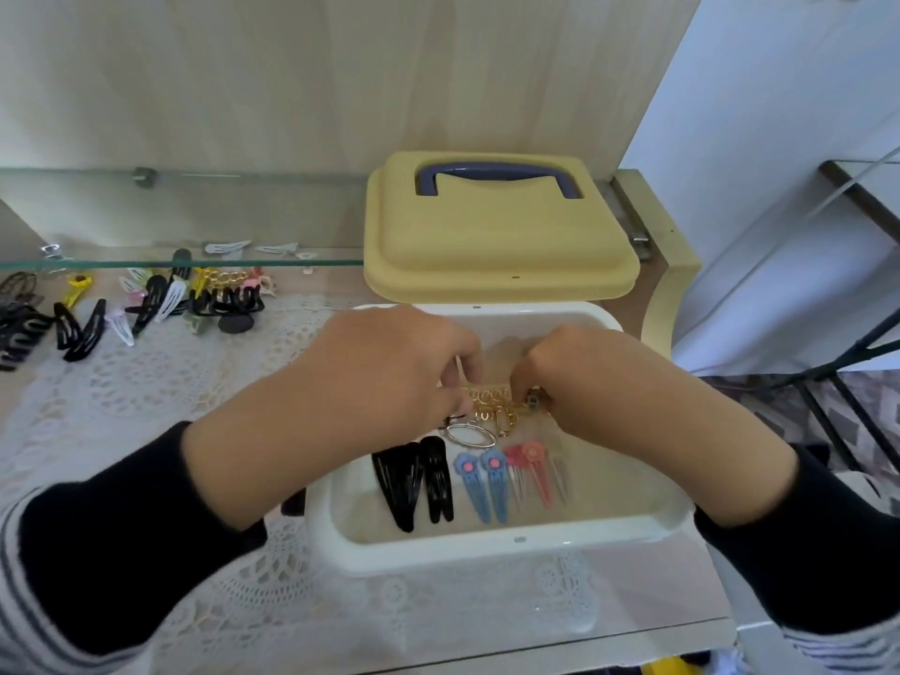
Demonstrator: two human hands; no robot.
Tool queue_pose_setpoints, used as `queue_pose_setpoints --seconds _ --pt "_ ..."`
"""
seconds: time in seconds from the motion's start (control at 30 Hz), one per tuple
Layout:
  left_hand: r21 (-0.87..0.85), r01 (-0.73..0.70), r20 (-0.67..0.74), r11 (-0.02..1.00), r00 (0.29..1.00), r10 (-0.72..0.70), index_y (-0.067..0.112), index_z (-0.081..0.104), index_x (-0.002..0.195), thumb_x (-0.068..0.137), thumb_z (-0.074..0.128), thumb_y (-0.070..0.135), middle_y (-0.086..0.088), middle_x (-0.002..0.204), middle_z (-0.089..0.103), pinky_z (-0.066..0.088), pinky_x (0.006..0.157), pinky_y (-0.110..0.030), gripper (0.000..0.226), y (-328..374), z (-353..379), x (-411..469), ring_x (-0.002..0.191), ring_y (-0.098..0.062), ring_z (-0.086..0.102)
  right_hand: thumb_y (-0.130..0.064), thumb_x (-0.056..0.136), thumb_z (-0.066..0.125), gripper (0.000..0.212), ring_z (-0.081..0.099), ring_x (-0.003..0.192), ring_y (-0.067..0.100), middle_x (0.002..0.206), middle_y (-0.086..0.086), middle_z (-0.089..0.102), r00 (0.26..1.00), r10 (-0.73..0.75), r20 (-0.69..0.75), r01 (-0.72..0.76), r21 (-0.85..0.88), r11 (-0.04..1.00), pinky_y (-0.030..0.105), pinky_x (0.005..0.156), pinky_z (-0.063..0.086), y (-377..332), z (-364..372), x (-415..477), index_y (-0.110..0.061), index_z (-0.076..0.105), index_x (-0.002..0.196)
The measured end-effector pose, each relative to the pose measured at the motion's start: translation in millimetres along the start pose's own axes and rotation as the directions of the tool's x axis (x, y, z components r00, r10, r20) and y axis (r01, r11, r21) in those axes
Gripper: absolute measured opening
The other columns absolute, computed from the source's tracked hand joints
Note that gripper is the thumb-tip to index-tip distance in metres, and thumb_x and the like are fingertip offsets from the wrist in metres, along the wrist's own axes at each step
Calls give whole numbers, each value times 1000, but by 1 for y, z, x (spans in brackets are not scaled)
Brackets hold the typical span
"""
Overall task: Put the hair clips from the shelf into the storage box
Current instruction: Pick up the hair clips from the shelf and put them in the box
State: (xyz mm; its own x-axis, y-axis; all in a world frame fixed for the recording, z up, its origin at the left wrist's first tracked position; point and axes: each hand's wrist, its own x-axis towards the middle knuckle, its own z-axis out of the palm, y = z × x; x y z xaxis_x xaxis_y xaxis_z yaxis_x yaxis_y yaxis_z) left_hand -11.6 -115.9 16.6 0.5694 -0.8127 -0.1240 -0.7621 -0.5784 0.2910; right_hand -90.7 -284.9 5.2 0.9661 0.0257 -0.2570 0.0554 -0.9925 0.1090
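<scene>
A white storage box (438, 548) stands open in front of me on a lace cloth. Inside lie black snap clips (414, 484), two blue clips (482, 484), red clips (533, 467) and a silver oval clip (470, 436). Both hands are inside the box over its far half. My left hand (384, 377) and my right hand (599, 382) each pinch an end of a gold ring-patterned clip (492, 404). Several more hair clips (160, 299), black, white, yellow and pink, lie on the shelf at the left.
The box's yellow lid (496, 236) with a dark blue handle (496, 175) leans behind the box. A glass shelf (170, 263) juts out above the loose clips. The wooden back panel (292, 80) rises behind. The shelf ends just right of the box.
</scene>
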Motion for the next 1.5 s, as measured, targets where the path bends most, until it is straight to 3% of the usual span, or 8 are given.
queue_pose_setpoints --seconds 0.33,0.47,0.63,0.9,1.1,1.3,1.4,1.5 --pt "54 -196 -463 979 864 198 29 69 100 84 60 32 15 91 65 53 65 -32 19 -26 3 -22 81 -9 62 3 82 46 54 58 108 18 120 -8 58 999 29 -14 -30 -68 997 26 67 38 -3 -1 -4 -34 59 119" --pt "64 -213 -527 975 823 214 25 69 103 86 61 28 8 98 63 50 77 -34 20 -35 7 -30 87 -14 60 -9 89 45 47 54 112 15 130 -12 51 993 109 -36 -108 23 994 28 80 47 0 -11 -14 -40 52 123" --pt "12 -208 -516 978 837 184 27 67 106 86 58 32 9 104 60 48 82 -36 23 -45 11 -38 96 -11 57 -17 93 48 37 53 114 15 131 -15 53 983 165 -86 -152 146 978 37 92 48 -7 -27 -22 -39 53 123" --pt "-123 -209 -636 970 767 85 22 64 117 93 54 33 7 119 59 48 91 -35 28 -62 18 -57 111 -7 56 -35 93 49 28 58 102 12 114 -16 59 940 182 -289 -96 288 953 31 76 49 -50 -42 -18 -37 56 121" --pt "-160 -57 -786 985 611 -93 11 64 117 94 53 25 -2 116 61 51 83 -37 29 -91 35 -76 106 -16 60 -24 91 53 26 59 94 19 106 -2 62 798 216 -563 117 495 861 38 78 49 -124 -53 -2 -20 60 116" --pt "-237 251 -707 938 617 -344 16 55 123 87 51 29 -2 126 55 51 84 -40 38 -139 69 -105 111 -20 57 -15 83 45 25 58 85 25 97 7 61 664 272 -696 210 524 826 37 70 50 -203 -50 27 -10 61 103" --pt "-178 491 -576 853 651 -495 18 49 129 83 56 28 -10 137 49 46 95 -48 48 -165 82 -114 127 -28 46 -16 84 40 31 57 86 27 98 10 60 674 264 -690 226 533 815 34 68 48 -233 -40 47 -7 60 104" --pt "-168 583 -529 795 627 -571 16 50 130 82 60 28 -17 138 46 43 97 -50 51 -179 88 -120 128 -36 44 -11 87 51 34 54 103 29 116 12 56 770 244 -590 161 548 821 34 78 48 -251 -20 70 -7 55 121"
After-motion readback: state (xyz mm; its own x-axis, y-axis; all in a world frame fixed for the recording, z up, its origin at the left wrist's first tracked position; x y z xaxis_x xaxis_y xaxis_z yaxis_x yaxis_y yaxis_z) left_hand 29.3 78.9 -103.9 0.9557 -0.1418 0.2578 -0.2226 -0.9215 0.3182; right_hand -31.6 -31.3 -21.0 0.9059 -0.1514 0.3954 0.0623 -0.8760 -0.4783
